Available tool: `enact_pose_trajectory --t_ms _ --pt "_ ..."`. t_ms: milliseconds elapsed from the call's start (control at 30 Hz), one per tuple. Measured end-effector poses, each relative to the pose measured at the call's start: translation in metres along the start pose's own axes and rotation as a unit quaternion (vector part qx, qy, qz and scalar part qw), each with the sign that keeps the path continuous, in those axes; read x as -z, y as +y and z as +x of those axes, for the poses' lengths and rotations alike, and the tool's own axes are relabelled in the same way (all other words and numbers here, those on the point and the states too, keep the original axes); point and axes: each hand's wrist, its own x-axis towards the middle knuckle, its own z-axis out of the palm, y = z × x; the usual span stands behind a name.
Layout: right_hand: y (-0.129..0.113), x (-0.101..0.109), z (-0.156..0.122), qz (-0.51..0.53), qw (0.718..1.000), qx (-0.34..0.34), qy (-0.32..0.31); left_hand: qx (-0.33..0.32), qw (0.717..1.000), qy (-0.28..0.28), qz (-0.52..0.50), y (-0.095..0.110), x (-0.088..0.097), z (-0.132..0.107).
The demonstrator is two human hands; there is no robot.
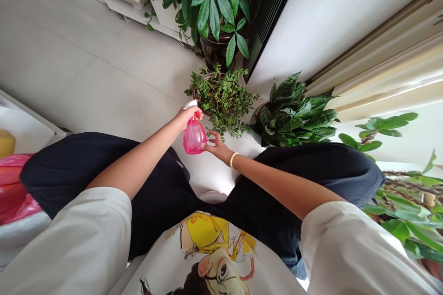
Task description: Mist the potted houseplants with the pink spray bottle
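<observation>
My left hand [188,116] is wrapped around the neck of a pink see-through spray bottle [194,137] with a white and red spray head. The bottle is nearly upright in the view, its nozzle end toward the small-leaved plant [221,92]. At the bottle's lower right is my right hand [218,148], fingers apart and curved, thumb at or touching the bottle's side. A pale bangle [233,160] circles the right wrist. Just beyond both hands, the small-leaved plant spreads over the rim of its round pot.
A tall broad-leaved plant [216,4] in a dark glazed pot [212,48] stands behind. To the right are a snake plant [299,115], a curtain [387,64] and more leafy plants [408,212]. A red plastic bag [15,189] lies at the left, beside my bent knee.
</observation>
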Motion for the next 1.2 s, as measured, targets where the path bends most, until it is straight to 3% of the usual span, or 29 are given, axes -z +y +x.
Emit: enact_pose_trajectory --t_ms 133,267,367,567,733,867,1067,1200 --pt "-0.008 -0.001 0.004 0.016 0.997 0.026 -0.067 0.021 0.999 -0.015 -0.021 0.003 -0.005 -0.006" --pt "-0.003 -0.009 0.019 -0.033 0.995 0.089 -0.023 0.035 0.998 0.035 -0.043 0.004 -0.003 -0.004" --pt "-0.004 -0.015 0.030 -0.090 0.992 0.090 0.015 0.007 0.995 0.075 -0.069 0.005 0.000 0.000" --pt "-0.019 -0.026 0.044 -0.163 0.980 0.088 0.072 -0.079 0.993 0.018 -0.087 0.017 0.003 -0.002" --pt "-0.031 -0.032 0.050 -0.186 0.975 0.097 0.069 -0.079 0.990 0.092 -0.071 0.027 0.007 -0.001" --pt "-0.042 -0.028 0.053 -0.193 0.974 0.104 0.054 -0.081 0.987 0.090 -0.104 0.033 0.010 0.003" --pt "-0.060 -0.019 0.056 -0.227 0.966 0.119 0.036 -0.122 0.977 0.133 -0.114 0.039 0.011 0.005" --pt "-0.064 -0.019 0.057 -0.226 0.966 0.123 0.034 -0.123 0.979 0.122 -0.109 0.042 0.010 0.006"
